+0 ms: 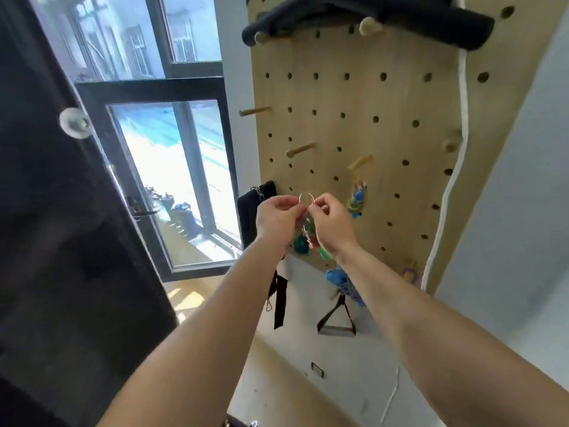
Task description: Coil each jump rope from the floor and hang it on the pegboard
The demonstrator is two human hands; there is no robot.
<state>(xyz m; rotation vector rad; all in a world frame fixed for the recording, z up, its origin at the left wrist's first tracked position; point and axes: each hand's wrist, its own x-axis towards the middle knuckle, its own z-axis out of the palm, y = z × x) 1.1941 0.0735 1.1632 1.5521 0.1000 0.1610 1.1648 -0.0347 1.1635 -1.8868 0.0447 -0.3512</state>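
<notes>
Both my hands are raised in front of the wooden pegboard (354, 118). My left hand (277, 218) and my right hand (331, 224) pinch a thin loop of cord (306, 196) between them. Below the loop hangs a coiled jump rope (304, 241) with green and blue parts, partly hidden by my hands. A second colourful coiled rope (356, 200) hangs from a wooden peg (360, 162) to the right. A bare peg (300, 150) sticks out above my hands.
A dark cloth (369, 16) lies over the top pegs. A white cord (462, 149) runs down the board's right edge. Black straps (278, 298) and a handle (337, 322) hang below. A blue item (338, 278) hangs low. A glass door (172, 180) stands left.
</notes>
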